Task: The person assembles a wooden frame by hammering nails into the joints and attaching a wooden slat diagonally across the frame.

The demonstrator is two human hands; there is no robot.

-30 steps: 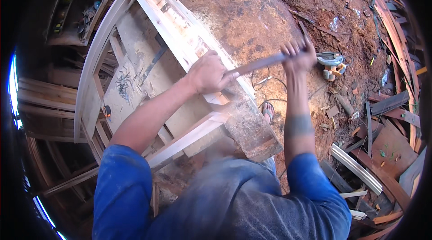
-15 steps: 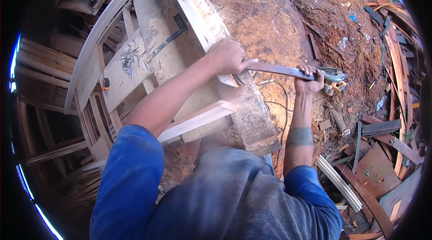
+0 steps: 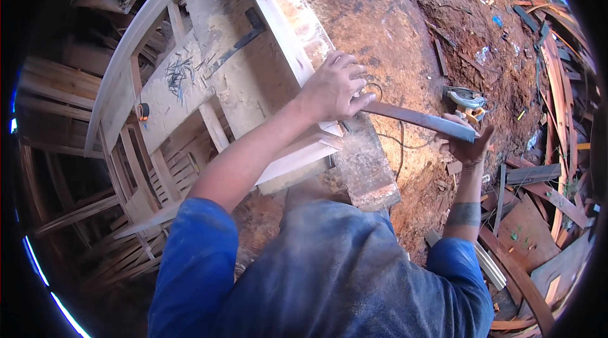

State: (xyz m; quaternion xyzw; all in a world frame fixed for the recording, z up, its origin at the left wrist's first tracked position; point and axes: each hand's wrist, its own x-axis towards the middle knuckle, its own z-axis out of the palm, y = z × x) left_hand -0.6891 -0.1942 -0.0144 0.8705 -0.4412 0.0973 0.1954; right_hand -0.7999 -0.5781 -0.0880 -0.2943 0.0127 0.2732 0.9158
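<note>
Over the right edge of the wooden workbench (image 3: 367, 170), the left hand (image 3: 335, 86) covers one end of the flat brown bar (image 3: 413, 118) (whether it grasps, I cannot tell); the right hand (image 3: 465, 145) stays loose, thumb apart, seemingly only supporting the outer end.

No text, label, brand, number or sign can be read.
</note>
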